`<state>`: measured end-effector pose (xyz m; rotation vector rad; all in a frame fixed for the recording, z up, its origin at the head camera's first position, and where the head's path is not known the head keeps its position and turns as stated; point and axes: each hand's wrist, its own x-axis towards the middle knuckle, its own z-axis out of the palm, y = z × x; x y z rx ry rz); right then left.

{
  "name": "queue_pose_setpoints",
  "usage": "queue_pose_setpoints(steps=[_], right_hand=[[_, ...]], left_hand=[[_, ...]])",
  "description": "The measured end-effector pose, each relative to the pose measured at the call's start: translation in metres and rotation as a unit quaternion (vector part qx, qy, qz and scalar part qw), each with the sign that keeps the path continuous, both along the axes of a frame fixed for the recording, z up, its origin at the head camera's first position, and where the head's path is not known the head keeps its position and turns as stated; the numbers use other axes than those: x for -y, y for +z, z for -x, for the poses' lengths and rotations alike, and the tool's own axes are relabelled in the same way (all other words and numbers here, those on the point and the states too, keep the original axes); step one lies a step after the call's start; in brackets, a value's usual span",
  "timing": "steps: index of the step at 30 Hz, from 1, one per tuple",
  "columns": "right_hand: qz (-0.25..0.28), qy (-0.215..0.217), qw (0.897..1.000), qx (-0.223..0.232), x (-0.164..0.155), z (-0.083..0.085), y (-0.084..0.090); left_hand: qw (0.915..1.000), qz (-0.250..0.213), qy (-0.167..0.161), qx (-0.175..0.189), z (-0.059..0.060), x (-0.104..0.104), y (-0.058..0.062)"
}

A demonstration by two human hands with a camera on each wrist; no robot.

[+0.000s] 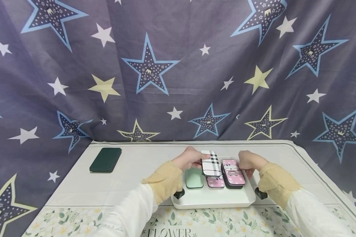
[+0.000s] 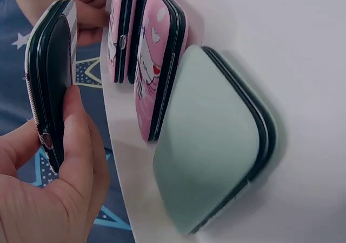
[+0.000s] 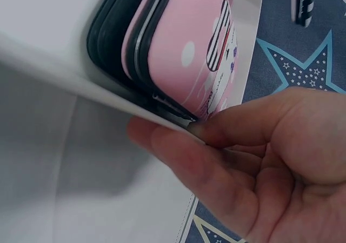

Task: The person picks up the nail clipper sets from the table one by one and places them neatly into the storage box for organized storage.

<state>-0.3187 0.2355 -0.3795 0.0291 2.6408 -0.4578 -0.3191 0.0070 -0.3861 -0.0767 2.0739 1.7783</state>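
A white, black-striped plaid case (image 1: 211,164) with a small metal clasp is held in my left hand (image 1: 191,158), thumb on one face and fingers on the other. It is lifted above a white tray (image 1: 213,201). Inside the tray lie a mint green case (image 1: 194,178), a pink cartoon case (image 1: 216,183) partly hidden under the plaid one, and a pink polka-dot case (image 1: 233,171) stacked on a black case (image 1: 234,186). My right hand (image 1: 250,162) pinches the tray's right rim, thumb inside and fingers outside, beside that stack.
A dark green case (image 1: 105,160) lies on the table at the far left. Black handles (image 1: 261,193) stick out at the tray's sides. A floral cloth (image 1: 178,220) covers the table's front, and a star-patterned curtain (image 1: 172,98) hangs behind.
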Motion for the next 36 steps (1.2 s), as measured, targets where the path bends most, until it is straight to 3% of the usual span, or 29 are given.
queue_pose_setpoints(steps=[11, 18, 36], right_hand=[[0.009, 0.016, 1.0, -0.017, -0.003, -0.001, -0.002], [0.014, 0.019, 1.0, -0.018, -0.003, -0.001, -0.001], [0.015, 0.011, 1.0, -0.011, -0.001, -0.003, 0.001]], left_hand=[[0.9999, 0.004, 0.011, 0.003, -0.005, -0.013, -0.009], [0.9983, 0.047, 0.024, -0.024, -0.008, -0.021, -0.013], [0.9964, 0.063, 0.015, -0.055, -0.008, -0.026, -0.028]])
